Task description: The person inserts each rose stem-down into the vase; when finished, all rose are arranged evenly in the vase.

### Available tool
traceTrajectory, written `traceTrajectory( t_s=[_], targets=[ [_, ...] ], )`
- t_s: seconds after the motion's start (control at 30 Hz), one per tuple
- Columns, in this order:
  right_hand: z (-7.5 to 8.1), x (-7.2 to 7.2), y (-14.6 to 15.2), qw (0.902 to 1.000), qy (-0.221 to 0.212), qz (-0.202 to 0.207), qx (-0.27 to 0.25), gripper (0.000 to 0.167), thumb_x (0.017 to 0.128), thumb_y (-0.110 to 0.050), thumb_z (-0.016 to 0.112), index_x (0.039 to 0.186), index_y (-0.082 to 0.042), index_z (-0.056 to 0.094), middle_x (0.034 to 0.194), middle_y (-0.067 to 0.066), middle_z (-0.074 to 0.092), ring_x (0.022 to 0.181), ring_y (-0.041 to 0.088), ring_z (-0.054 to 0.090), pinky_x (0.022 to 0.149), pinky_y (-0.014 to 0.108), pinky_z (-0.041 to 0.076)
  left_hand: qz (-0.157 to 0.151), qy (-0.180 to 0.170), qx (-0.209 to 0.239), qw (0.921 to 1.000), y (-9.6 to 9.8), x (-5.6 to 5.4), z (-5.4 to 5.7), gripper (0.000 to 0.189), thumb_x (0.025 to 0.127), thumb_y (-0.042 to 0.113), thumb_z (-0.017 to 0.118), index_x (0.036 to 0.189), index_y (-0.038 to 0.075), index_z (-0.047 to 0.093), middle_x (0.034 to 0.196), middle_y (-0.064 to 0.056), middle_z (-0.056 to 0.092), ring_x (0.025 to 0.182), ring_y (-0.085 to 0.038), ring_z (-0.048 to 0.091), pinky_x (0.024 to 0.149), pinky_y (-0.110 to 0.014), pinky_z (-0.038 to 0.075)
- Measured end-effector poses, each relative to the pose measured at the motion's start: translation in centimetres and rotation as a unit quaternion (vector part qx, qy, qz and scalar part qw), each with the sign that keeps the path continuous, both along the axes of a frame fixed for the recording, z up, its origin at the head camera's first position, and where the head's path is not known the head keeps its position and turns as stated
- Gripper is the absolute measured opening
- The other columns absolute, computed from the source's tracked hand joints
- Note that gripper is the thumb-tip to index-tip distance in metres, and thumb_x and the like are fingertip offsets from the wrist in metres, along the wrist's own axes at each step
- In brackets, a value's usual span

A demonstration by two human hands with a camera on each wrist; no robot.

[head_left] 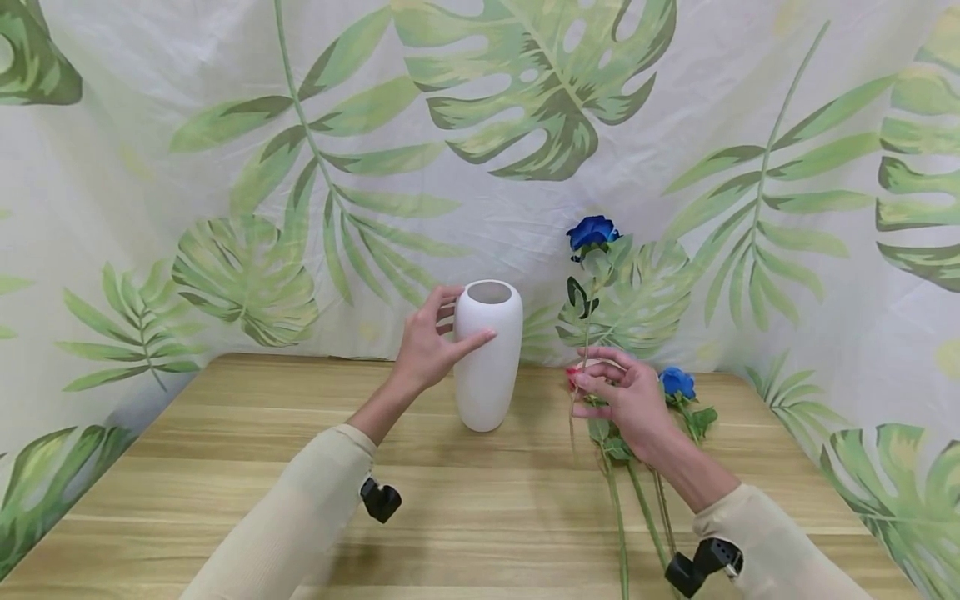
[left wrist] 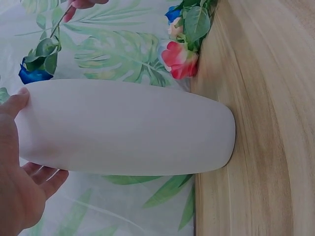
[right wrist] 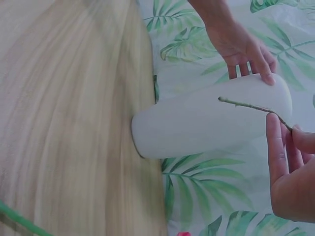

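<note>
A tall white vase [head_left: 489, 375] stands upright on the wooden table. My left hand [head_left: 427, 348] holds it near the rim, thumb across the front and fingers at its left side. To the right of the vase, my right hand [head_left: 636, 408] pinches the stem of a blue rose [head_left: 592, 232] between thumb and fingers. The rose is raised, bloom up, higher than the vase mouth. In the right wrist view, the cut lower end of the stem [right wrist: 241, 103] sticks out past the fingertips, in front of the vase as seen from there.
More roses lie on the table [head_left: 247, 467] at the right: a blue one [head_left: 677, 382], a red-pink one [left wrist: 179, 60] and a pale one [left wrist: 175, 30], their stems toward the near edge. A leaf-print cloth [head_left: 525, 208] hangs behind the table.
</note>
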State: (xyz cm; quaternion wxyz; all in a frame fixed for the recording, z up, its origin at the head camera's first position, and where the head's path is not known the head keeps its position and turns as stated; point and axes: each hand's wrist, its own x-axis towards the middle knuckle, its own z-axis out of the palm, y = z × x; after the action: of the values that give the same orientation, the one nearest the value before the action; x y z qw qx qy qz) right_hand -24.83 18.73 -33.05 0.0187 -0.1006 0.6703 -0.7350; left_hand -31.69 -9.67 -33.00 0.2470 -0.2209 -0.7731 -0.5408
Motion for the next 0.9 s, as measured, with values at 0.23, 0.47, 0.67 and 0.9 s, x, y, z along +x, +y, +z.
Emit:
traceTrajectory(
  t_s=[0.23, 0.47, 0.67, 0.9],
  targets=[
    [0.3, -0.4, -0.8, 0.9994, 0.011, -0.030, -0.015, 0.034, 0.102, 0.004, 0.061, 0.134, -0.006, 0.058, 0.098, 0.003, 0.067, 0.082, 0.017, 0.069, 0.075, 0.038, 0.064, -0.001, -0.007, 0.002, 1.0000, 0.0, 0.0, 0.1, 0.063, 0.080, 0.015, 0.091, 0.131, 0.001, 0.056, 0.131, -0.022, 0.063, 0.121, -0.039, 0.065, 0.096, -0.050, 0.058],
    [0.8, -0.8, -1.6, 0.9960, 0.034, -0.060, -0.058, 0.043, 0.100, 0.009, 0.061, 0.138, -0.007, 0.052, 0.092, 0.002, 0.064, 0.075, 0.016, 0.069, 0.068, 0.034, 0.064, -0.004, -0.010, 0.003, 0.9999, 0.0, 0.2, 0.2, 0.063, 0.080, 0.014, 0.091, 0.130, 0.000, 0.055, 0.131, -0.023, 0.063, 0.121, -0.039, 0.064, 0.096, -0.050, 0.058],
    [1.1, -1.2, -2.3, 0.9901, 0.048, -0.096, -0.090, 0.042, 0.099, 0.009, 0.061, 0.135, -0.011, 0.050, 0.095, 0.007, 0.062, 0.073, 0.017, 0.069, 0.068, 0.035, 0.064, -0.005, -0.007, 0.004, 1.0000, 0.0, 0.0, 0.2, 0.063, 0.080, 0.014, 0.091, 0.130, 0.000, 0.056, 0.130, -0.023, 0.063, 0.121, -0.039, 0.065, 0.096, -0.050, 0.058],
    [1.3, -1.9, -3.1, 0.9812, 0.046, -0.128, -0.137, 0.038, 0.102, 0.007, 0.059, 0.131, -0.015, 0.048, 0.093, 0.003, 0.065, 0.076, 0.018, 0.070, 0.072, 0.036, 0.064, -0.004, -0.008, 0.006, 0.9999, 0.0, 0.0, 0.2, 0.063, 0.079, 0.014, 0.092, 0.130, 0.000, 0.056, 0.130, -0.023, 0.063, 0.121, -0.038, 0.064, 0.096, -0.050, 0.058]
  ],
)
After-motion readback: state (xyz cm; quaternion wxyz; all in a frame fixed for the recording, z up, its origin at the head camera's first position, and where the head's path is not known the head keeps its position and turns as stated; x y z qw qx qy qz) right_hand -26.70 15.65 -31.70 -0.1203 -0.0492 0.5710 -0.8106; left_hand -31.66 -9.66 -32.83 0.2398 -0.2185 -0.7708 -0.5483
